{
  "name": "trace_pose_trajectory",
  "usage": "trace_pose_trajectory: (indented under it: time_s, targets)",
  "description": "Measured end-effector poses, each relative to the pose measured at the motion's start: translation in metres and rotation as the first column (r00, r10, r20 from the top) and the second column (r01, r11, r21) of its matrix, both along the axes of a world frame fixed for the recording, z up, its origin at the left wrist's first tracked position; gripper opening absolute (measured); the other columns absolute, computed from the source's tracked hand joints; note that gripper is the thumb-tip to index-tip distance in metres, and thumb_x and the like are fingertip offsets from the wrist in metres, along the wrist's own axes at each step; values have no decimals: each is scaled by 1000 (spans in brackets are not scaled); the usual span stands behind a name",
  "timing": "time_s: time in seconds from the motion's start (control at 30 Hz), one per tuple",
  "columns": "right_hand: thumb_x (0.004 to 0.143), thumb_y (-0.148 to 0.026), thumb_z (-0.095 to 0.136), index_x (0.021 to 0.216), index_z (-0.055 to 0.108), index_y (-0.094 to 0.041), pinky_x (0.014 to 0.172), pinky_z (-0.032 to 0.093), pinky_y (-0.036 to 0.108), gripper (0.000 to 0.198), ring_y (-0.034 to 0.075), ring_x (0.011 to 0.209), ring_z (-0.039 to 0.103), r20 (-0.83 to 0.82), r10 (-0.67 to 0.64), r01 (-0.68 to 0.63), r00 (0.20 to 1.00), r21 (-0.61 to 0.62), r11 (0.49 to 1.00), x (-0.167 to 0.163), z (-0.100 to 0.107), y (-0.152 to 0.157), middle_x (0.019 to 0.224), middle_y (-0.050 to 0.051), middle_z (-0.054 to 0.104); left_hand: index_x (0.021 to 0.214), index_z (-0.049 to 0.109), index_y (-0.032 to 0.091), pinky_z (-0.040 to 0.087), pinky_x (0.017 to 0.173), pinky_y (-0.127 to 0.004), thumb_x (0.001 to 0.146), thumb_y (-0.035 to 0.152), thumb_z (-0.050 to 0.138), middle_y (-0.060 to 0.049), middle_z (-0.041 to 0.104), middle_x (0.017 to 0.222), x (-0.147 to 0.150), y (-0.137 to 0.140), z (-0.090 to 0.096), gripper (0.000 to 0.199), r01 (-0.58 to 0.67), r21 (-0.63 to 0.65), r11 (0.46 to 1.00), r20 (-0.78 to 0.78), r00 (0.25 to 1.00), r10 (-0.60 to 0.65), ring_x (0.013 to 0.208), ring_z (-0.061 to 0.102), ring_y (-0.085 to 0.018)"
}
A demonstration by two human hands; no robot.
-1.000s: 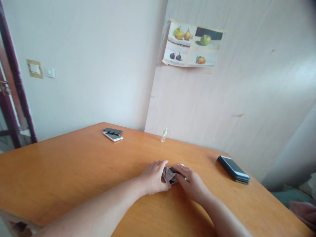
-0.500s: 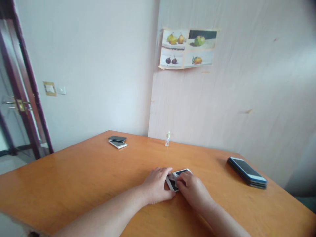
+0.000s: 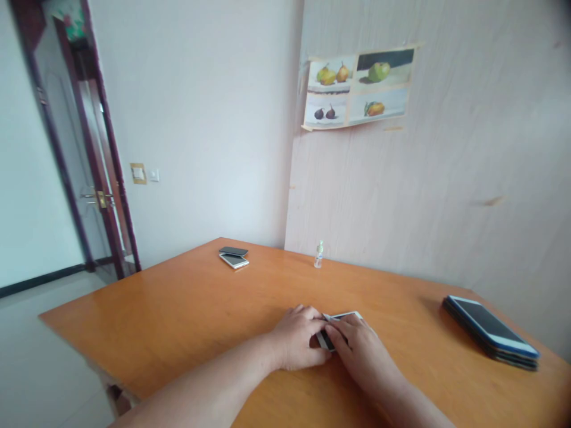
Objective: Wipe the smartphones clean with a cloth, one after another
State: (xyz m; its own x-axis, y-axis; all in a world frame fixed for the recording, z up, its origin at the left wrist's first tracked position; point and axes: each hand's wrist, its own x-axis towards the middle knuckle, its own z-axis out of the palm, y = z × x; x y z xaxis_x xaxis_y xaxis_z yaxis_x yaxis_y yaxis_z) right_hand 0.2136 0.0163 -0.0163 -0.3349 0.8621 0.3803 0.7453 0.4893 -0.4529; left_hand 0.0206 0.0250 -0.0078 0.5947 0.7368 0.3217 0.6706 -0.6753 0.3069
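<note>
A white-edged smartphone [image 3: 326, 340] with a dark screen lies on the wooden table in front of me, largely covered by my hands. My left hand [image 3: 300, 337] grips its left side, thumb at the near edge and fingers at the far edge. Across the screen, my right hand [image 3: 360, 348] presses down with its fingers together. A pale scrap, seemingly the white wipe [image 3: 327, 317], pokes out by the fingertips; the rest of it is hidden under the right hand.
On the right lies a stack of phones or tablets [image 3: 491, 327]. Two phones [image 3: 234, 260] rest at the far left corner of the table [image 3: 187, 303]. A small clear pump bottle [image 3: 318, 255] stands near the back edge, before the wall.
The camera view has swung left, so everything sits further right. My right hand has flattened over the phone, and the wipe, plainly visible between its fingers before, is now mostly covered.
</note>
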Motion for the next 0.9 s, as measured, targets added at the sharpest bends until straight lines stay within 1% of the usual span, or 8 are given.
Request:
trace_pose_trajectory:
  time_s: [0.17, 0.3, 0.37, 0.43, 0.53, 0.63, 0.7, 0.9]
  targets:
    - [94, -39, 48, 68, 57, -22, 73, 40, 30, 33, 21, 82, 58, 48, -194, 194, 980, -1, 981, 12, -9, 13, 82, 6, 63, 119, 62, 26, 44, 94, -38, 69, 49, 75, -6, 62, 114, -1, 2, -1, 56, -39, -42, 998, 32, 999, 40, 107, 56, -27]
    - [88, -24, 51, 85, 60, -20, 75, 41, 29, 10, 21, 84, 59, 75, -326, 326, 942, 16, 945, 28, -12, 24, 87, 7, 63, 119, 60, 23, 45, 94, -39, 68, 49, 76, -7, 62, 115, -2, 3, 0, 59, -41, -81, 996, 48, 998, 45, 109, 56, -28]
    - [86, -17, 48, 92, 62, -18, 78, 42, 29, 16, 21, 89, 60, 79, -341, 341, 937, 18, 940, 29, -9, 24, 95, 9, 64, 118, 60, 23, 45, 95, -39, 69, 46, 76, -7, 62, 115, -2, 3, 0, 57, -37, -93, 995, 56, 998, 43, 109, 56, -28]
    - [83, -12, 45, 92, 65, -18, 81, 43, 28, 22, 21, 93, 61, 100, -308, 309, 946, 4, 951, 24, -4, 18, 98, 10, 64, 118, 59, 23, 44, 95, -39, 68, 44, 76, -7, 62, 116, -2, 4, 0, 56, -35, -97, 995, 70, 997, 41, 109, 56, -28]
    - [81, -7, 42, 92, 67, -19, 88, 43, 28, 30, 21, 100, 61, 144, -125, 129, 982, -18, 991, 3, 6, -1, 102, 9, 68, 122, 57, 23, 44, 96, -40, 68, 43, 75, -7, 61, 117, -2, 6, -4, 60, -27, -87, 996, 91, 995, 35, 111, 56, -29]
    - [86, -11, 40, 110, 66, -20, 98, 41, 31, 37, 22, 115, 59, 192, 119, -113, 974, -40, 993, -15, 15, -21, 121, 9, 66, 128, 52, 21, 44, 98, -41, 68, 38, 74, -10, 60, 122, -2, 7, -8, 66, -51, -73, 996, 110, 992, 59, 114, 55, -30]
    - [91, -15, 38, 121, 63, -20, 105, 38, 35, 39, 23, 123, 55, 230, 163, -154, 959, -59, 986, -15, 19, -27, 130, 10, 63, 130, 50, 19, 43, 99, -42, 69, 38, 73, -12, 60, 124, -2, 8, -11, 68, -67, -85, 994, 117, 990, 77, 115, 55, -30]
    - [99, -30, 32, 134, 55, -16, 112, 22, 62, 44, 32, 138, 41, 391, -163, 219, 906, -102, 970, 21, 13, -5, 146, 17, 49, 135, 45, 18, 40, 103, -42, 67, 47, 75, -13, 58, 130, -2, 8, -10, 80, -101, -118, 988, 118, 986, 115, 121, 53, -32]
